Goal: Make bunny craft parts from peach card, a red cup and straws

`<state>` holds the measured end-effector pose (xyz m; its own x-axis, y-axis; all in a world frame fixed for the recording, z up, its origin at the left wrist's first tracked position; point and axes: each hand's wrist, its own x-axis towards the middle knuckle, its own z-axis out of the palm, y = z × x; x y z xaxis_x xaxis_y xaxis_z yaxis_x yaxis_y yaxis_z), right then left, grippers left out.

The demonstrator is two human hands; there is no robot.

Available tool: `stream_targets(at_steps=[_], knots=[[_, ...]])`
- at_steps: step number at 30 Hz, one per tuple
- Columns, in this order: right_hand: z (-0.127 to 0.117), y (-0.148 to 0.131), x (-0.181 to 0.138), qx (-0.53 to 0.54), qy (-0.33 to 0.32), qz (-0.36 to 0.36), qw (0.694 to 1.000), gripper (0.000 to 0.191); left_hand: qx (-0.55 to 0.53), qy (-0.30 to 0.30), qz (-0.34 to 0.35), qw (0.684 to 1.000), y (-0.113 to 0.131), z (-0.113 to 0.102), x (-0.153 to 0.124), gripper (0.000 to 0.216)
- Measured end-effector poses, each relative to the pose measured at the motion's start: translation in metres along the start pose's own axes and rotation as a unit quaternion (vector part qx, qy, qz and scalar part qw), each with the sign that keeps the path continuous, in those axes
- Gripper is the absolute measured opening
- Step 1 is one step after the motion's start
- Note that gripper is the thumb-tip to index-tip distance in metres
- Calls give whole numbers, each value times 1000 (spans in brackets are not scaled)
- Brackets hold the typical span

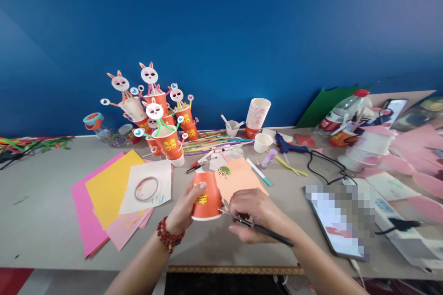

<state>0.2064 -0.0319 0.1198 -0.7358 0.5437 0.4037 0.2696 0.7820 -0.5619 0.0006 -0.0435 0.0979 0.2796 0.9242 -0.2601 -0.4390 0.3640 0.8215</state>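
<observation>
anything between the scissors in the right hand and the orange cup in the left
Nothing visible stands between them. The left hand holds the orange cup upside down above the table, and the scissors in the right hand have their blade tips right at the cup's rim.

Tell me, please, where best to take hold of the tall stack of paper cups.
Probably low around the side, from the front: the stack of cups stands upright but leans slightly, with a small bowl left of it and the wall behind.
</observation>
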Motion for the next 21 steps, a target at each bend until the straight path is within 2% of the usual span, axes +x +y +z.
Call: stream_targets(at_steps=[2, 10, 15, 18, 21], knots=[[0, -2, 0, 4, 7, 16, 1000, 16, 4, 6, -7, 1000, 2, 2, 0, 47], [7, -5, 6, -69, 24, 11, 997, 19, 33, 5, 32, 999, 5, 5, -1, 45], [10, -6, 7, -93, 21, 2, 995, 19, 49, 0, 29, 998, 4, 3, -1, 47], [12, -6, 5, -58, 26, 15, 998, 21, 53, 5, 30, 998, 2, 2, -1, 46], [15, -6, 2, 35, 21, 59, 997, 24, 77, -7, 58, 995, 1, 1, -4, 47]])
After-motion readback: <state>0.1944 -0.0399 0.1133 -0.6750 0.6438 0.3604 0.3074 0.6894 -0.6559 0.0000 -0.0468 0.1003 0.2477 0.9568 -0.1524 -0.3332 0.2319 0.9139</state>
